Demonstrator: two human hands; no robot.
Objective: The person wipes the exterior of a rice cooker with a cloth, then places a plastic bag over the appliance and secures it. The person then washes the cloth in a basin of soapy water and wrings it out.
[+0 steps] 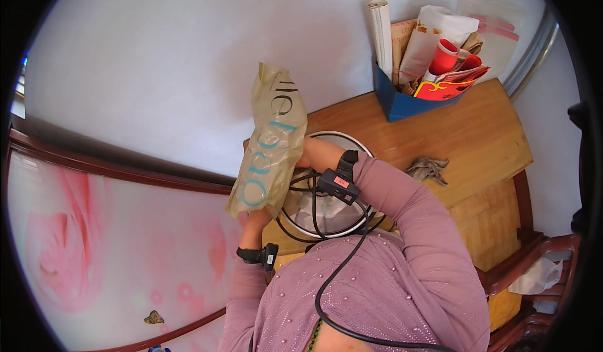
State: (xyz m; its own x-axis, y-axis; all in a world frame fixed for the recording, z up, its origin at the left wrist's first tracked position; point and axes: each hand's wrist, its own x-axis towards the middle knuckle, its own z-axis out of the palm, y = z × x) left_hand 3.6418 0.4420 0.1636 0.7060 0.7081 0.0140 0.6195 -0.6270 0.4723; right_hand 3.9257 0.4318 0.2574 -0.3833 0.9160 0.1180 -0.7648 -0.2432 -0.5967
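A crumpled, translucent yellowish plastic bag [275, 144] bearing large printed letters is held up lengthwise before me. My left hand [256, 221] is at its lower end, with most of the fingers hidden behind the plastic. At the bag's right edge, my right hand [305, 156] is mostly covered by it too. Both hands appear to hold the bag. Below and to the right is a round, silvery dish-like object [341, 217] with a pale rim, partly hidden by my right forearm. Loops of black cord [314, 206] lie over it.
A wooden tabletop [480, 130] carries a blue box [410, 107] of rolled papers and red paper items. A crumpled grey-brown cloth [428, 169] lies nearby. On the left stands a pink-patterned panel [141, 239] with dark red trim. A wooden chair [532, 253] holds a whitish plastic bag [537, 276].
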